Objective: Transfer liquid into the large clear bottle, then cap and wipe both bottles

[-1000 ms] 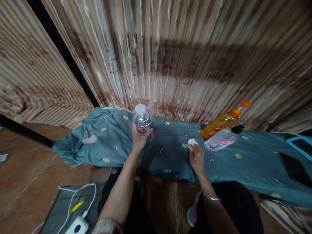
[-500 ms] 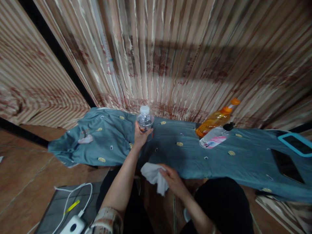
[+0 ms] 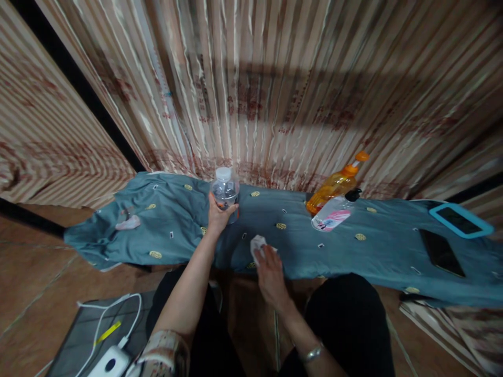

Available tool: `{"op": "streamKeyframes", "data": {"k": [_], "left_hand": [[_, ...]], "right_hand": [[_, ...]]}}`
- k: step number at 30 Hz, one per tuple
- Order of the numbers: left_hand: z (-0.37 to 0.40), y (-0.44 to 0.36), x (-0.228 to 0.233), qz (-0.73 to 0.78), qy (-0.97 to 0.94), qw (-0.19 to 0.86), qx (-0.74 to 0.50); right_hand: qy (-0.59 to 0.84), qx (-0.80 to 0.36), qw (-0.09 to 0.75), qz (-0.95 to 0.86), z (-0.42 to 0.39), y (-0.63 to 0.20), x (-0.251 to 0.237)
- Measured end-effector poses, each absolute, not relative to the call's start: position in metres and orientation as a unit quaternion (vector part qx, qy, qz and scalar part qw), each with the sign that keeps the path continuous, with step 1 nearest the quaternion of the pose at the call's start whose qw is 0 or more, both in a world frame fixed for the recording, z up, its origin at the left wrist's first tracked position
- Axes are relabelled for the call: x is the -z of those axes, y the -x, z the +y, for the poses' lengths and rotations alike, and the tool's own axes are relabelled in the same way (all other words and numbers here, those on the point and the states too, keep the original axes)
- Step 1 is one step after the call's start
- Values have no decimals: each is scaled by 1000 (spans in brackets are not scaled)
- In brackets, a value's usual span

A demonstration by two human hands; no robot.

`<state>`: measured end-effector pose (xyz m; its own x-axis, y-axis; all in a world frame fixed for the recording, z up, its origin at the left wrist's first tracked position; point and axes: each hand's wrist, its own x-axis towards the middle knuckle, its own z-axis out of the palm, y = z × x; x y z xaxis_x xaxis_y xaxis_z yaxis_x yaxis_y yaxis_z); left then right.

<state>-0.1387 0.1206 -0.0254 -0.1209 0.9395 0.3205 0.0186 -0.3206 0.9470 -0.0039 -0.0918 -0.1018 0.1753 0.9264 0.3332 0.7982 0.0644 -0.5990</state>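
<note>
My left hand (image 3: 220,215) is wrapped round a clear plastic bottle (image 3: 225,189) with a white cap, which stands upright on the teal cloth (image 3: 298,251). In my right hand (image 3: 271,272) is a white tissue (image 3: 258,244), bunched under the fingers near the front edge of the cloth. Part of the tissue is hidden by the hand. Right of both hands stand an orange pump bottle (image 3: 332,191) and, just in front of it, a clear pump bottle (image 3: 332,213) with a pink label and black top.
At the right lie a black phone (image 3: 442,252) and a blue-framed tablet (image 3: 460,220). A crumpled white scrap (image 3: 128,222) rests at the left. Below left is a white power bank (image 3: 110,362) with a cable. A striped curtain (image 3: 251,94) hangs behind.
My right hand has moved up and forward with the tissue, from over my lap to the cloth. My left hand still grips the bottle. The whole view has shifted slightly.
</note>
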Motion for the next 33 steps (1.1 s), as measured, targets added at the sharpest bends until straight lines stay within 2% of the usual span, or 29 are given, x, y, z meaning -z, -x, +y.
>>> {"op": "streamKeyframes", "data": {"k": [3,6,8,12,15,18,21,28,33], "left_hand": [[121,138,25,453,-539,382,-599],[119,138,23,458,-534,389,-595],[117,140,21,456,-532,389,-598],[110,143,13,451,-519,398,-607],[100,139,6,445,-516,435,-589],[89,128,3,388,-519,503,-572],[80,118,1,338,-483,561,-582],[78,124,-12,311,-398,617,-603],[77,122,-16,309,-369,641,-598]], "right_hand": [[568,-260,413,-663,-95,53,84],[493,-477,505,-524,-98,63,67],[486,-540,540,-424,-96,51,60],[491,-528,608,-333,-73,10,32],[493,-437,678,-326,-42,-8,-8],[500,-317,651,-475,-5,-3,-42],[503,-276,612,-543,31,13,-49],[570,-390,577,-436,70,3,7],[531,-513,598,-313,65,-3,32]]}}
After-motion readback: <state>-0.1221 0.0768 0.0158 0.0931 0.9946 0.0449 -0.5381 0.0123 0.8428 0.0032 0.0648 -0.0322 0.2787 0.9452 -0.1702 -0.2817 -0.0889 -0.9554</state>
